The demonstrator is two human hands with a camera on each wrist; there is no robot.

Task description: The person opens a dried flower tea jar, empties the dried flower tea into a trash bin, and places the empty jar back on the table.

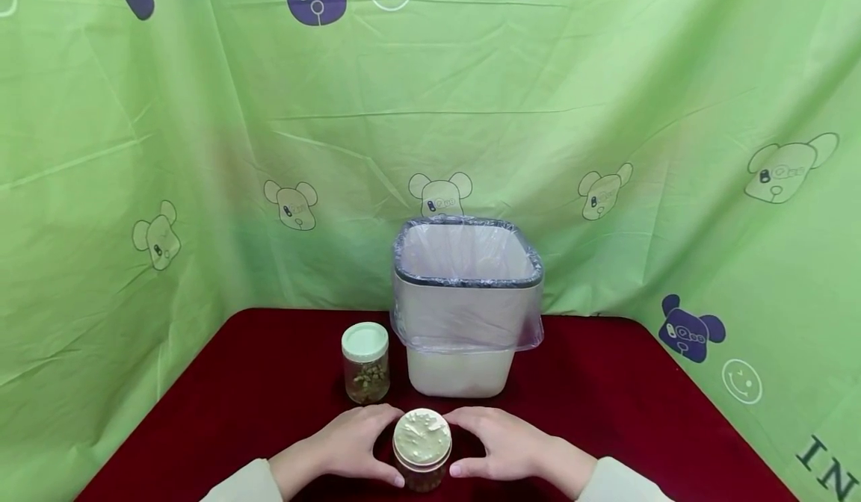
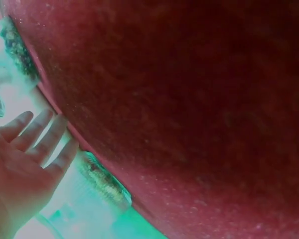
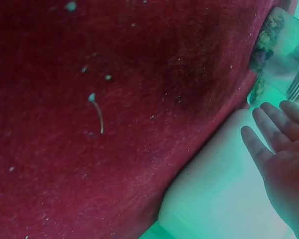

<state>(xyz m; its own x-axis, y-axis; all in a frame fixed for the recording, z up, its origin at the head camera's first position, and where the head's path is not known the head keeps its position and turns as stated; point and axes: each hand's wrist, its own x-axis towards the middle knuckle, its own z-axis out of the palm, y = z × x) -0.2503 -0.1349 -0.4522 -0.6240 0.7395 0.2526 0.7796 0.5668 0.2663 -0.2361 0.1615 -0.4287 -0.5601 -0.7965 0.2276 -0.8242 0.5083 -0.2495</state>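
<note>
A clear jar (image 1: 421, 448) with a pale, wrinkled-looking top stands at the front of the table, dried plant bits low inside it. My left hand (image 1: 359, 446) lies along its left side, thumb and fingers spread in a loose curve. On the opposite side my right hand (image 1: 503, 444) mirrors it, palm facing the jar. The right wrist view shows gaps between the fingers (image 3: 271, 132) and the glass of the jar (image 3: 284, 50). In the left wrist view the left hand's fingers (image 2: 50, 137) are also extended, holding nothing.
Behind the left hand stands a second jar (image 1: 366, 367) with a pale lid and dried greenish buds. A white bin (image 1: 460, 371) lined with a translucent purple bag is at the back. Small crumbs and a thin stem (image 3: 98, 115) lie on the dark red cloth (image 1: 269, 382). Green printed curtains surround the table.
</note>
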